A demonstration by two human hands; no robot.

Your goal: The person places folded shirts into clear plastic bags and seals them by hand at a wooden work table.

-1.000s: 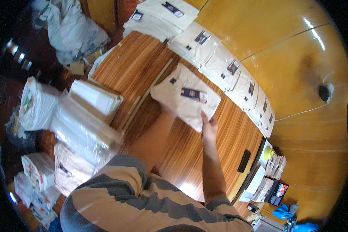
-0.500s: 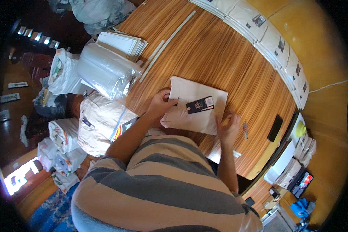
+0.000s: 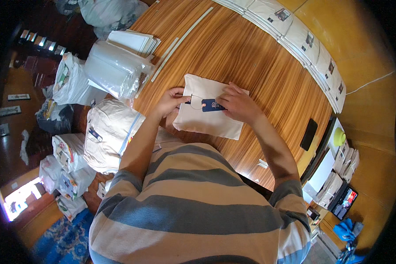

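A folded pale cloth item [image 3: 207,125], seemingly a garment, lies on the wooden table in front of me. On it is a dark blue hang tag [image 3: 210,104] with light print, joined by a thin string loop [image 3: 196,104] to a small dark piece at the cloth's left edge. My left hand [image 3: 170,102] is closed at that edge, thumb and fingers pinching the cloth by the dark piece. My right hand [image 3: 240,104] comes over from the right, its fingers closed on the tag's right end, which they hide.
Stacked packed garments [image 3: 290,42] line the far table edge. Clear plastic sleeves [image 3: 114,68] and white sheets [image 3: 132,42] lie at left, near a big bag of pale cloth [image 3: 108,136]. A black phone [image 3: 309,134] rests at right; a small white piece [image 3: 262,163] lies near the front edge.
My right hand has moved from beside the cloth's right edge up onto the tag. The tag has shifted left and turned, its string loop now showing. My left hand stays at the left edge.
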